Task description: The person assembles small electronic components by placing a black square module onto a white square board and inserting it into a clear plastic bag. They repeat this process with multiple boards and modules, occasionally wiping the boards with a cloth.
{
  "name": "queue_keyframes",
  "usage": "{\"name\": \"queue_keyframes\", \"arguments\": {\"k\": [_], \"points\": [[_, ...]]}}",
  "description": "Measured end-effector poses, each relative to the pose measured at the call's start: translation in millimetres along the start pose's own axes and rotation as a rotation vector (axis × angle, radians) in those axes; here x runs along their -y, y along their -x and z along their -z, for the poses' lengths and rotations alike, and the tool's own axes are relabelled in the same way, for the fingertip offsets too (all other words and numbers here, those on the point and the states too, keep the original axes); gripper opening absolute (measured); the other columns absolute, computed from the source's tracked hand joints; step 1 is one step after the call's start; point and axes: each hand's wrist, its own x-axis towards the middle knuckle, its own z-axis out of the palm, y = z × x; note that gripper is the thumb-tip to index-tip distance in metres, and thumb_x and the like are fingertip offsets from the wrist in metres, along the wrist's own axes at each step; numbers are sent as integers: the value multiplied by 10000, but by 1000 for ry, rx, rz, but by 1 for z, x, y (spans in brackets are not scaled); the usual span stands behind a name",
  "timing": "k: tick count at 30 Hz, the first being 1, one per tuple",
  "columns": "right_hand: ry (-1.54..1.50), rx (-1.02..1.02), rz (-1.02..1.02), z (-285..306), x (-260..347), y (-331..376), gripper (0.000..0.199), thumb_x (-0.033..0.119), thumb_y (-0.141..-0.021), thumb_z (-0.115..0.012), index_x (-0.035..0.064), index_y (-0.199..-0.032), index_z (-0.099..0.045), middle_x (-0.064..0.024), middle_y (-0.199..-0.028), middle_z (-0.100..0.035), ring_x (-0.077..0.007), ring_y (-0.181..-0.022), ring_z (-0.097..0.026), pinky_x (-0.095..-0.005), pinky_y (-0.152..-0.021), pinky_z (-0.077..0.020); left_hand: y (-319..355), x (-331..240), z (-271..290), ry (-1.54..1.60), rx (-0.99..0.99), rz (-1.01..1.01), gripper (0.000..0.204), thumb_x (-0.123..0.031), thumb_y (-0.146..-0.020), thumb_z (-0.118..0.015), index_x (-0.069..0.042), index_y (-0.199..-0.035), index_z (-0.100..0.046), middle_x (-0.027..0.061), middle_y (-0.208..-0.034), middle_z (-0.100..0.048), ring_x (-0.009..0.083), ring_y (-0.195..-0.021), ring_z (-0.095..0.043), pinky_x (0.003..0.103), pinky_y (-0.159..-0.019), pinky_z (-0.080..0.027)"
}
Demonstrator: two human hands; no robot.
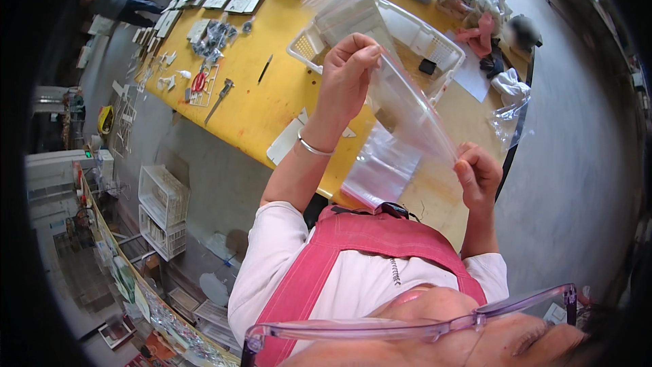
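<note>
Head view shows my left hand (348,78) pinching the top edge of a clear bag (407,112) at about twelve o'clock, while my right hand (479,177) grips its lower corner down at about four o'clock. Stretched taut between them above the yellow table (258,105), the bag runs its long axis from upper left to lower right, so each hand holds one end. A white basket (421,34) sits just behind it, and more bags (380,170) lie flat below.
</note>
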Motion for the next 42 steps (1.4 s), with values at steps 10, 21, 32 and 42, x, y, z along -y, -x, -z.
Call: {"name": "queue_keyframes", "arguments": {"k": [10, 21, 32, 42], "points": [[476, 209, -331, -30, -66, -114, 879, 387, -812, -797, 92, -1517, -363, -197, -1211, -636, -236, -849, -683, -398, -767, -540, -132, 50, 57, 252, 6, 151, 126, -139, -963, -608, -23, -918, -628, 57, -795, -618, 182, -725, -608, 339, -735, -535], [876, 66, -434, -109, -188, -153, 1312, 555, -740, -758, -20, -1543, 107, -305, -1582, -199, -467, -1062, -637, -474, -797, -560, -203, 143, 102, 333, -461, 81, 121, -109, -944, -615, -19, -876, -571, 95, -708, -592, 240, -601, -582, 410, -569, -497], [987, -292, -432, -89, -249, -168, 689, 214, -880, -539, -40, -1462, -272, -290, -780, -669, -481, -724, -661, -582, -696, -514, -178, 147, 177, -285, -407, 178, 103, -132, -943, -615, -39, -986, -626, 19, -837, -612, 105, -664, -564, 251, -540, -421], [1117, -74, -688, -106, -297, -205, 791, 267, -850, -545, -76, -1478, -209, -275, -867, -698, -460, -790, -688, -554, -777, -545, -168, 92, 296, -1676, 91, 870, 385, -382, -904, -678, -3, -835, -700, 179, -841, -714, 197, -556, -683, 328, -585, -548]]}}
